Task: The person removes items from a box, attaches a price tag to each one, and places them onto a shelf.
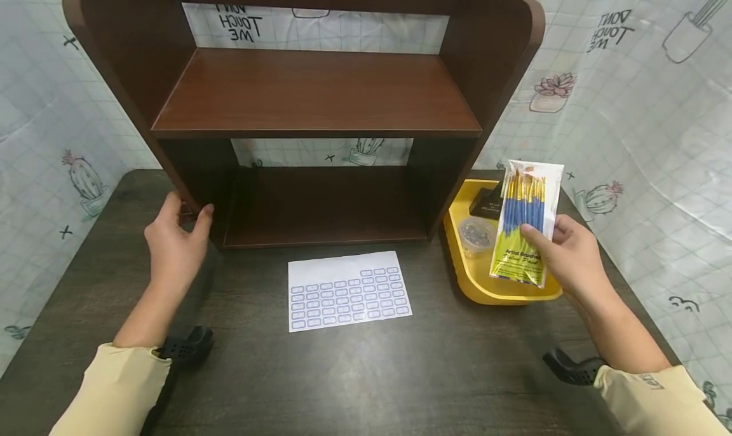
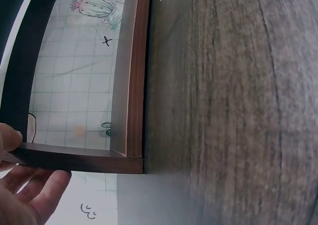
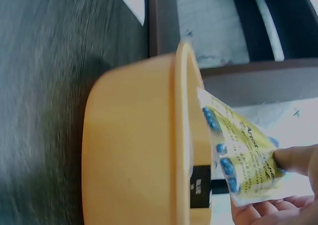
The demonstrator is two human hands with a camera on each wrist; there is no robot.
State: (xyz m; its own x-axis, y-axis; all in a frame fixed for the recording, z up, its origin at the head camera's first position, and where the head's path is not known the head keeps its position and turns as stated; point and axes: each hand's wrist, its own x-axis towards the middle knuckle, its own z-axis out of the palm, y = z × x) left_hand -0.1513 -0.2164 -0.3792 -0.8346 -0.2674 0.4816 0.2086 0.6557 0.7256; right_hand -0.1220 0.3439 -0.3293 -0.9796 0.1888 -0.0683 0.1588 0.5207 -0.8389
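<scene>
Over the yellow bin (image 1: 486, 294), my right hand (image 1: 572, 252) pinches a clear pack of paintbrushes (image 1: 526, 223), thumb on its front. The brushes have blue handles and yellow tops, above a yellow-green label. In the right wrist view the pack (image 3: 243, 150) leans past the rim of the bin (image 3: 134, 145). My left hand (image 1: 180, 245) grips the front edge of the left side panel of a dark brown shelf unit (image 1: 314, 93). The left wrist view shows the thumb on one side of that panel (image 2: 84, 158) and the fingers (image 2: 52, 190) on the other.
Inside the bin are a round clear tub of small pieces (image 1: 477, 234) and a black box (image 1: 487, 201). A white sheet of blue-outlined labels (image 1: 349, 293) lies on the dark wood table (image 1: 343, 385) before the shelf. Patterned white curtain (image 1: 646, 169) surrounds the table.
</scene>
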